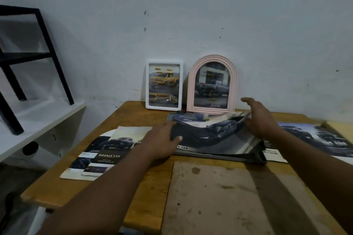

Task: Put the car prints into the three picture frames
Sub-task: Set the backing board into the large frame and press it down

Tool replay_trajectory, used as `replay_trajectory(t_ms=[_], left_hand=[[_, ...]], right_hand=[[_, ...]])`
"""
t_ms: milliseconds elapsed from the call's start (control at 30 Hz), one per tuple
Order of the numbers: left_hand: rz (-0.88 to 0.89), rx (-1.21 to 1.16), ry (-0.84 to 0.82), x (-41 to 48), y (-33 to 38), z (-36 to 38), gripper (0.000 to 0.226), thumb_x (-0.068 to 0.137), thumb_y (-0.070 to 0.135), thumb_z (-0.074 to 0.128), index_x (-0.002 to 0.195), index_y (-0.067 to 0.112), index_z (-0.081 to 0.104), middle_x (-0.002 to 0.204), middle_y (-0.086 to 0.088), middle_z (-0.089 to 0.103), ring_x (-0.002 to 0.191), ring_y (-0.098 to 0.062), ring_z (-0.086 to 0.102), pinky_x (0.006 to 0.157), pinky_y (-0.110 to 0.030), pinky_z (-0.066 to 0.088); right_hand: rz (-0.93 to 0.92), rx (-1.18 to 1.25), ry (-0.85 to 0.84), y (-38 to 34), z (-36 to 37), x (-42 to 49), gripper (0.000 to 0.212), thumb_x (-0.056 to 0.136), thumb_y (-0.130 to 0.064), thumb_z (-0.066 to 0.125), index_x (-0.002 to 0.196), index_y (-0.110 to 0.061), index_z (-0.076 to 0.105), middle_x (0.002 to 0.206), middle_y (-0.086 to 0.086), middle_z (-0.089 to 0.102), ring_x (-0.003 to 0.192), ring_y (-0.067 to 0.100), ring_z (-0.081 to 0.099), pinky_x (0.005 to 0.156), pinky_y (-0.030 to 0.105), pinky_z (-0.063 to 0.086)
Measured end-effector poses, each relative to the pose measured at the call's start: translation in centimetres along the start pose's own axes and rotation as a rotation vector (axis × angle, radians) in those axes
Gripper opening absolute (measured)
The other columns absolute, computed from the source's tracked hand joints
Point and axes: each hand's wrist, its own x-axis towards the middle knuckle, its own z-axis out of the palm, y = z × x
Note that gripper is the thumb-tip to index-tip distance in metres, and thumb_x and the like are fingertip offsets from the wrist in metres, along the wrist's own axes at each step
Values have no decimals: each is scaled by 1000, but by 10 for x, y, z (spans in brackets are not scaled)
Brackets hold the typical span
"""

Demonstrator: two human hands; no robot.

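Note:
A white rectangular frame [164, 85] with a yellow truck print leans on the wall. Beside it on the right stands a pink arched frame [212, 84] with a dark truck print. In front of them a grey flat frame [219, 155] lies on the wooden table [91, 183]. A large dark car print [215, 135] rests on it, bulging up in the middle. My left hand [162, 139] presses its left edge, thumb on the paper. My right hand [257, 118] pinches its upper right edge.
Loose car brochure pages lie at left [99, 154] and at right [313, 139]. A brown backing board [215, 196] lies near the table's front. A white shelf [38, 120] with a black metal rack [28, 53] stands at left.

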Motion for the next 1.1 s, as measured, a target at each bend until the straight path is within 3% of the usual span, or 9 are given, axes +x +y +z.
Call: replay_trajectory(t_ms=[100, 200, 267, 400, 467, 733, 933, 1100], left_hand=[[47, 75, -31, 10, 17, 12, 46, 97, 50, 55, 137, 27, 53, 130, 1, 60, 113, -18, 58, 96, -40, 52], [75, 235, 81, 15, 23, 17, 33, 98, 51, 53, 117, 26, 63, 106, 3, 65, 93, -13, 60, 83, -37, 56], [74, 239, 140, 17, 21, 18, 33, 98, 49, 53, 119, 26, 62, 109, 2, 65, 95, -15, 60, 84, -38, 56], [49, 267, 202, 21, 8, 22, 35, 97, 49, 53, 121, 25, 62, 119, -1, 62, 105, -18, 57, 91, -38, 52], [14, 205, 196, 23, -1, 26, 38, 99, 50, 51, 124, 24, 61, 128, -1, 57, 115, -19, 53, 96, -38, 50], [1, 4, 237, 25, -12, 34, 40, 101, 52, 46, 124, 23, 61, 126, 2, 59, 116, -15, 48, 94, -36, 47], [-49, 127, 171, 29, -8, 42, 58, 101, 58, 37, 144, 20, 48, 150, -3, 44, 137, -23, 34, 110, -44, 38], [-54, 148, 145, 31, -10, 43, 62, 102, 60, 31, 147, 19, 46, 151, -5, 47, 139, -27, 34, 113, -46, 34]], right_hand=[[33, -30, -11, 25, 5, 1, 62, 86, -4, 71, 140, -21, 46, 146, 15, 42, 127, 34, 46, 97, 40, 44], [22, -23, -26, 37, 17, 1, 38, 88, -15, 70, 124, -21, 59, 131, 9, 54, 110, 26, 53, 86, 35, 48], [-8, -55, -75, 37, 25, -3, 26, 91, -24, 68, 117, -21, 63, 116, 3, 58, 101, 20, 54, 76, 31, 47], [-101, -156, -158, 31, 42, -6, 23, 92, -43, 62, 110, -29, 65, 114, 2, 59, 114, 24, 53, 97, 49, 46], [-111, -166, -193, 29, 47, -5, 24, 93, -47, 58, 111, -32, 62, 114, 1, 61, 108, 21, 55, 97, 48, 46], [-167, -265, -130, 41, 60, -10, 32, 96, -51, 47, 116, -29, 57, 123, 2, 59, 116, 21, 51, 100, 49, 42], [-193, -329, -109, 41, 64, -13, 35, 98, -52, 41, 121, -29, 53, 135, 3, 53, 129, 24, 41, 108, 50, 35], [-152, -333, -178, 43, 65, -9, 38, 98, -54, 36, 124, -30, 49, 141, 4, 49, 134, 26, 37, 111, 54, 30]])
